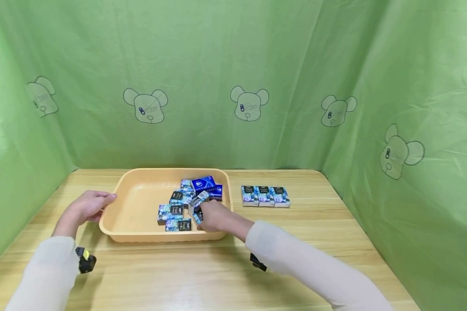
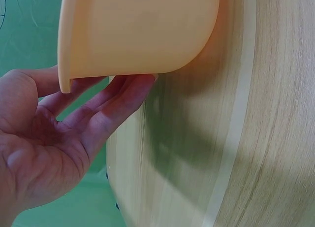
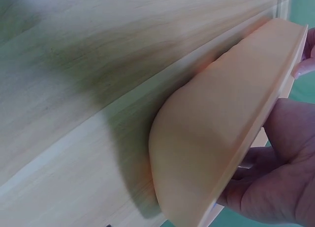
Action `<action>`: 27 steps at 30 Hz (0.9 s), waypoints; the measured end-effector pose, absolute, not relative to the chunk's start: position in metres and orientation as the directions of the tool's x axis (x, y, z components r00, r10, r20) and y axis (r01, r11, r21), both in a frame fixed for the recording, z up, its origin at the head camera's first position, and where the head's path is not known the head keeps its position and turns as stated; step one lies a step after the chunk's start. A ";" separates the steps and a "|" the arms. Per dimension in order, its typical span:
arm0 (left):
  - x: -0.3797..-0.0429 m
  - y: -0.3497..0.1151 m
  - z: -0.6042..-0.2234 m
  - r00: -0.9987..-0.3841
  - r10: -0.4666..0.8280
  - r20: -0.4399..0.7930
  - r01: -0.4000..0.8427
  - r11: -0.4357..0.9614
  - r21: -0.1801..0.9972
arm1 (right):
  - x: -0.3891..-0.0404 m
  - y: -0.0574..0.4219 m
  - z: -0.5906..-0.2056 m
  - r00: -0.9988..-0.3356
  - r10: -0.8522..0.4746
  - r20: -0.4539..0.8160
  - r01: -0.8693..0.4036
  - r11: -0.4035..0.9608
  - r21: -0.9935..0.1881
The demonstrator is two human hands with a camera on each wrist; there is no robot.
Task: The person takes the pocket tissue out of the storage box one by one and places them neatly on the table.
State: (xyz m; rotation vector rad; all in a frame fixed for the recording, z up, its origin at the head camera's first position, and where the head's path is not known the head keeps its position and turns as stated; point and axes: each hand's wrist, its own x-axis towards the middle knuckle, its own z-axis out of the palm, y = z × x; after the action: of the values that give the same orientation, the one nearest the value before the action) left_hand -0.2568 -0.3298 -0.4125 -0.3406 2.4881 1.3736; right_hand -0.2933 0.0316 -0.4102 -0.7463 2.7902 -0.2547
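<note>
A peach plastic tray (image 1: 140, 238) on the table holds several small tissue packs. Some are floral with a black label, such as one pack (image 1: 170, 212) left of the right hand; a blue pack (image 1: 203, 183) lies on the pile's far side. My right hand (image 1: 215, 214) reaches in over the tray's right side and grips a tilted floral tissue pack (image 1: 199, 199) with a barcode side up. Its fingertips are hidden in the head view. My left hand (image 1: 88, 206) holds the tray's left rim, thumb at the edge and fingers (image 2: 118, 99) underneath against the outer wall.
Right of the tray, three floral tissue packs (image 1: 265, 196) stand side by side in a row on the wooden table (image 1: 171, 276). Green curtains (image 1: 202, 138) with bear-head prints enclose the back and both sides.
</note>
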 end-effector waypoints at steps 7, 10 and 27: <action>-0.257 -0.330 -0.413 -0.937 -0.076 -0.341 -0.330 0.515 0.791 | -0.294 0.031 -0.412 -0.846 -0.504 -0.174 -0.458 0.854 -0.247; -0.256 -0.330 -0.412 -0.938 -0.077 -0.339 -0.328 0.520 0.789 | -0.295 0.031 -0.414 -0.846 -0.506 -0.171 -0.454 0.850 -0.267; -0.256 -0.330 -0.414 -0.939 -0.066 -0.338 -0.324 0.506 0.799 | -0.297 0.034 -0.413 -0.840 -0.529 -0.124 -0.482 0.831 -0.278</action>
State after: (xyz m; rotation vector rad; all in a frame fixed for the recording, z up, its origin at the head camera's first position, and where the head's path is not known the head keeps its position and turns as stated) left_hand -0.2565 -0.3303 -0.4135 -0.3299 2.4872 1.4032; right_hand -0.2967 0.0345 -0.4132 -0.7860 2.8167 -0.3505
